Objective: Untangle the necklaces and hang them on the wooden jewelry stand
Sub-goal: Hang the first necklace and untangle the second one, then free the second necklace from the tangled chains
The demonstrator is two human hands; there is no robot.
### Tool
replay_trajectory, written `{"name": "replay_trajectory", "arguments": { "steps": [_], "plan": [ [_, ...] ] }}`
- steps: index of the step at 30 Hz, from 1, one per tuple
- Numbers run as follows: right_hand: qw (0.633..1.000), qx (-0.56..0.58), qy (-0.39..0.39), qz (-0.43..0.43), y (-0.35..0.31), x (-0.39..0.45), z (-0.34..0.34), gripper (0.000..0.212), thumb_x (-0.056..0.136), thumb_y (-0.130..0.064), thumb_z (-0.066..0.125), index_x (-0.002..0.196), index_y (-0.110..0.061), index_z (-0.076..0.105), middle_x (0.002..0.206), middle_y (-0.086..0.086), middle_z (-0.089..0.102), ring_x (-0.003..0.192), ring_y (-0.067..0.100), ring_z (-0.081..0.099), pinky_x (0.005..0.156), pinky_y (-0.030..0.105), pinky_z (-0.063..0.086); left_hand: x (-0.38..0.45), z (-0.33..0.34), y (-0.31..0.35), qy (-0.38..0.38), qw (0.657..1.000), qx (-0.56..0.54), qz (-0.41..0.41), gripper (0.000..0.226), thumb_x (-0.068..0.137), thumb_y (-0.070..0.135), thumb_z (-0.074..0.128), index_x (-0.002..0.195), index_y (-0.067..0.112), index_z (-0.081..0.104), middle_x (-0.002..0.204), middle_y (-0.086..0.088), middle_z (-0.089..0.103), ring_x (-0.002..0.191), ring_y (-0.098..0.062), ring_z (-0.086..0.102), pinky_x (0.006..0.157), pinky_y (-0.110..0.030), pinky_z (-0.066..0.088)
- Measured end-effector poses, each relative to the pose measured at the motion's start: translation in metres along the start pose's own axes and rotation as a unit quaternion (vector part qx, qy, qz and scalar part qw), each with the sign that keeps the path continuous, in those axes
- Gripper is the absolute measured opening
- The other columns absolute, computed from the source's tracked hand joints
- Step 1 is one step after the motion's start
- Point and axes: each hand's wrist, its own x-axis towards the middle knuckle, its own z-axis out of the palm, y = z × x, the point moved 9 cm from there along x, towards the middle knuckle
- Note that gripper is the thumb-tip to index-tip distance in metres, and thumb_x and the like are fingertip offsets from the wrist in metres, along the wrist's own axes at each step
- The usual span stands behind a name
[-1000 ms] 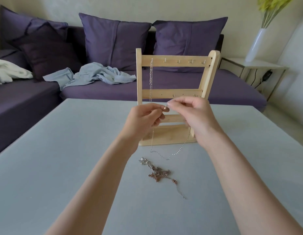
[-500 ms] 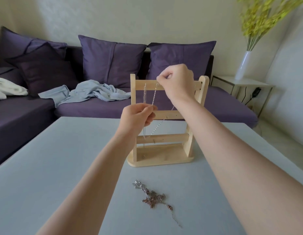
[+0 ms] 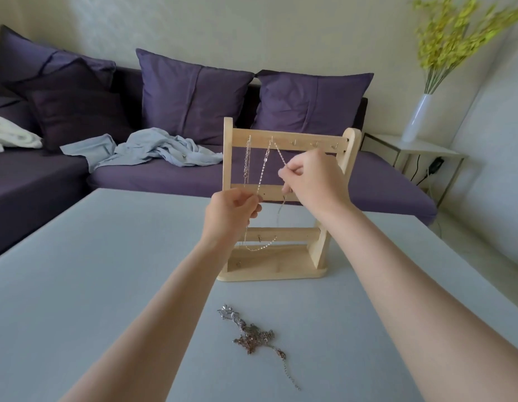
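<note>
1. Necklaces are the concern: a silver chain [image 3: 263, 169] is draped over the second hook of the wooden jewelry stand [image 3: 276, 198], its two strands running down from that hook and spreading apart, one to each hand.
2. The left hand [image 3: 233, 211] pinches the left strand between thumb and fingertips, the other fingers curled; this probably keeps the strand taut and apart from the hung chain beside it.
3. The right hand [image 3: 310, 177] pinches the right strand just below the top bar, fingers curled round it, seemingly to steady the loop on its hook.
4. Below the hands the chain sags into a loop in front of the lowest rail, so its weight looks to be borne partly by the hook.
5. One other necklace [image 3: 247, 162] hangs from the first hook, touched by neither hand.
6. A tangled cluster [image 3: 252, 333] lies on the grey table [image 3: 92, 285] in front of the stand, untouched; how many chains it holds cannot be told.
7. Count: two chains on the stand, one tangle on the table, five hooks visible on the top bar, three of them bare, two hands, both busy.
</note>
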Motion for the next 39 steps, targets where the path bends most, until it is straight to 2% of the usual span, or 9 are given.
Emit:
{"name": "replay_trajectory", "arguments": {
  "steps": [5,10,15,20,26,28,32,37,39],
  "plan": [
    [0.998,0.045,-0.044,0.013,0.013,-0.018,0.022,0.026,0.087,-0.015,0.056,0.075,0.005,0.067,0.072,0.021,0.068,0.065,0.035,0.065,0.06,0.047,0.056,-0.003,0.004,-0.005,-0.017,1.0,0.014,0.01,0.023,0.089,0.01,0.055,0.072,0.023,0.062,0.072,0.003,0.065,0.068,-0.01,0.06,0.07,-0.025,0.051],
    [0.988,0.117,-0.081,0.064,0.023,-0.027,0.042,0.026,0.088,-0.008,0.057,0.077,0.014,0.065,0.071,0.017,0.07,0.049,0.019,0.065,0.048,0.032,0.054,-0.002,0.001,-0.015,-0.018,1.0,0.02,-0.006,0.021,0.089,0.009,0.055,0.073,0.02,0.063,0.073,0.001,0.067,0.073,-0.016,0.064,0.074,-0.028,0.053],
    [0.961,0.179,-0.14,0.158,0.045,-0.044,0.065,0.018,0.084,-0.005,0.059,0.077,0.008,0.069,0.073,0.015,0.071,0.06,0.029,0.069,0.057,0.031,0.056,-0.004,0.004,-0.031,-0.027,0.999,0.032,-0.026,0.022,0.087,0.008,0.055,0.071,0.018,0.065,0.071,0.001,0.068,0.073,-0.016,0.066,0.074,-0.03,0.055],
    [0.943,0.225,-0.151,0.191,0.051,-0.051,0.076,0.017,0.085,-0.005,0.058,0.075,0.004,0.069,0.074,0.016,0.07,0.058,0.025,0.067,0.049,0.023,0.05,-0.006,0.008,-0.037,-0.049,0.996,0.072,-0.029,0.017,0.086,0.009,0.057,0.074,0.016,0.066,0.075,0.0,0.069,0.079,-0.02,0.068,0.075,-0.033,0.056],
    [0.962,0.121,-0.113,0.216,0.059,-0.053,0.067,0.018,0.082,-0.003,0.057,0.093,0.007,0.067,0.084,0.016,0.071,0.064,0.03,0.07,0.074,0.042,0.057,-0.011,0.001,-0.062,-0.094,0.975,0.188,-0.076,0.022,0.082,0.009,0.053,0.064,0.014,0.066,0.07,-0.012,0.064,0.075,-0.032,0.065,0.081,-0.046,0.055],
    [0.964,0.077,-0.131,0.217,0.061,-0.066,0.066,0.02,0.082,-0.003,0.053,0.094,0.007,0.067,0.083,0.018,0.071,0.068,0.032,0.07,0.076,0.043,0.057,-0.025,0.001,-0.073,-0.116,0.968,0.201,-0.093,0.026,0.082,0.009,0.053,0.061,0.018,0.065,0.071,-0.011,0.067,0.077,-0.031,0.066,0.079,-0.041,0.055],
    [0.945,0.101,-0.209,0.23,0.06,-0.109,0.08,0.024,0.084,0.0,0.046,0.079,0.0,0.069,0.079,0.015,0.071,0.064,0.028,0.069,0.067,0.039,0.059,-0.063,0.017,-0.081,-0.207,0.936,0.275,-0.07,0.02,0.086,0.009,0.053,0.086,0.015,0.072,0.088,-0.002,0.069,0.087,-0.024,0.066,0.066,-0.025,0.05],
    [0.923,0.06,-0.338,0.175,0.047,-0.178,0.107,0.021,0.079,-0.004,0.056,0.083,-0.012,0.074,0.088,0.008,0.071,0.077,0.023,0.063,0.072,0.028,0.05,-0.106,0.027,-0.1,-0.278,0.895,0.345,-0.06,0.025,0.086,0.017,0.061,0.111,0.015,0.064,0.115,-0.003,0.063,0.104,-0.02,0.059,0.084,-0.026,0.045],
    [0.929,0.047,-0.336,0.146,0.045,-0.191,0.109,0.024,0.076,-0.001,0.055,0.086,-0.012,0.074,0.092,0.009,0.069,0.083,0.023,0.061,0.075,0.029,0.048,-0.113,0.029,-0.104,-0.281,0.881,0.379,-0.037,0.03,0.086,0.022,0.062,0.116,0.014,0.061,0.118,-0.004,0.06,0.11,-0.019,0.055,0.084,-0.021,0.038]
  ]
}}
